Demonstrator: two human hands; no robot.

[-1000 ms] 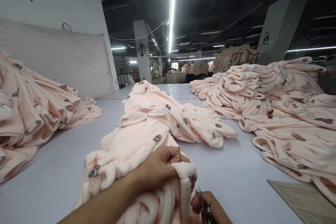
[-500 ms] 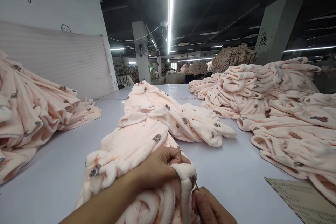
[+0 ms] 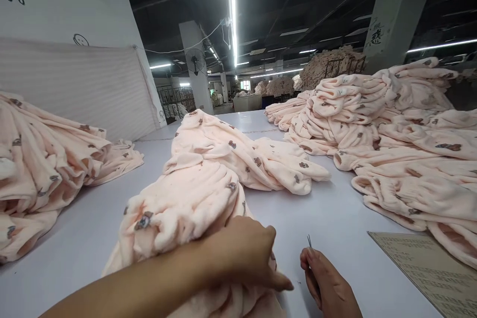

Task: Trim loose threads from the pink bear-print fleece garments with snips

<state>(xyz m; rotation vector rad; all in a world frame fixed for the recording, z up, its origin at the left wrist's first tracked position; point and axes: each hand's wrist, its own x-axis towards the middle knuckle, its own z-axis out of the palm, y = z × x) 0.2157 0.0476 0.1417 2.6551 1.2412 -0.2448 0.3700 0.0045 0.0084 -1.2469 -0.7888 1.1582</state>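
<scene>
Left hand (image 3: 244,253): flat, palm down on pink garment (image 3: 194,208), fingers spread, pressing rather than gripping. Right hand (image 3: 328,285): closed around small snips (image 3: 309,241), points just showing, probably shut. Garment: centre of white table (image 3: 335,223), bunched, touching left hand. Step: thread trimming, between cuts. Next cut needs loose thread found, snips brought back to cloth.

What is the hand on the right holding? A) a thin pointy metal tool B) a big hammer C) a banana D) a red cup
A: the right hand is closed around a thin metal tool whose pointed tips stick up above the fingers, just beside the pink fleece garment that the left hand presses on the white table.
</scene>
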